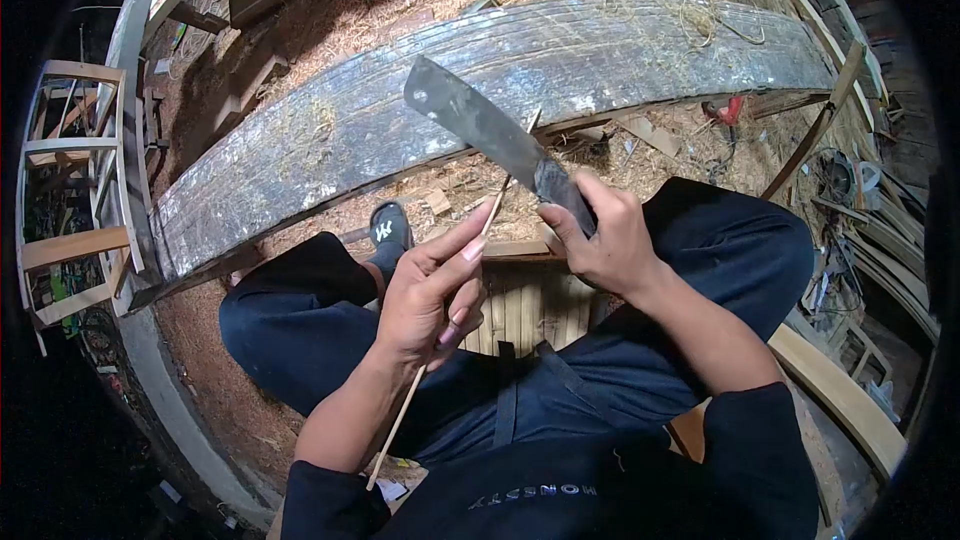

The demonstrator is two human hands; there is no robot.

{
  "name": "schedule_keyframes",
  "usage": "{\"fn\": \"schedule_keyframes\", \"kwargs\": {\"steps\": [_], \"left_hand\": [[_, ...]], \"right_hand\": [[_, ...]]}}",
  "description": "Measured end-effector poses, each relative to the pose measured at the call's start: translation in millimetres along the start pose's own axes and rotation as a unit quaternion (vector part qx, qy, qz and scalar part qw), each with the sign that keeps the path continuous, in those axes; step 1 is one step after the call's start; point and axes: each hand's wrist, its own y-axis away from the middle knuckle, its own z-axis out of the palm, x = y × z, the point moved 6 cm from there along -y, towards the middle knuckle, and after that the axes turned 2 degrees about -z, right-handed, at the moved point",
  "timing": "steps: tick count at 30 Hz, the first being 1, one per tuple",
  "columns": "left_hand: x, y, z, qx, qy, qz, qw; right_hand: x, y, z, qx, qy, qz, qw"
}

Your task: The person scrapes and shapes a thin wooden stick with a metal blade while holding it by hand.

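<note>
My left hand (pixel 440 290) is closed around a thin pale wooden stick (pixel 398 422), which runs from near my left sleeve up past my fingertips. In my right hand (pixel 608 235) is the dark wrapped handle of a broad-bladed cleaver knife (pixel 470 116), its blade pointing up and to the left. The stick's upper part passes behind the blade, and its tip shows just beyond the blade's edge. Both hands are raised over my lap, above a slatted wooden seat (pixel 540 305) between my legs.
A long, worn plank (pixel 480 70) crosses in front of me over a floor strewn with shavings (pixel 330 10). A ladder-like wooden frame (pixel 75 145) stands at the left. A red-handled tool (pixel 728 112) lies beyond my right knee; curved wood strips (pixel 890 250) are stacked at the right.
</note>
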Motion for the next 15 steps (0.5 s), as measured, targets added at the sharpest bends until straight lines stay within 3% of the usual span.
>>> {"fn": "schedule_keyframes", "kwargs": {"steps": [4, 9, 10, 12, 15], "left_hand": [[-4.7, -1.9, -6.0, 0.005, 0.009, -0.010, 1.000], [0.1, 3.7, 2.4, -0.016, 0.010, -0.004, 1.000], [-0.3, 4.0, 3.0, -0.022, 0.020, -0.009, 1.000], [-2.8, 3.3, -2.7, -0.004, 0.023, -0.010, 1.000], [-1.1, 4.3, -0.5, -0.014, 0.042, -0.004, 0.999]], "right_hand": [[-33.2, 14.6, 11.4, -0.036, 0.012, -0.132, 0.991], [-7.6, -0.5, 5.3, -0.008, -0.004, -0.042, 0.999], [-11.4, 2.6, 5.5, -0.008, 0.000, -0.044, 0.999], [-30.1, 12.5, 13.7, -0.047, 0.059, -0.152, 0.986], [-8.6, -0.9, 6.9, 0.016, 0.032, -0.083, 0.996]]}}
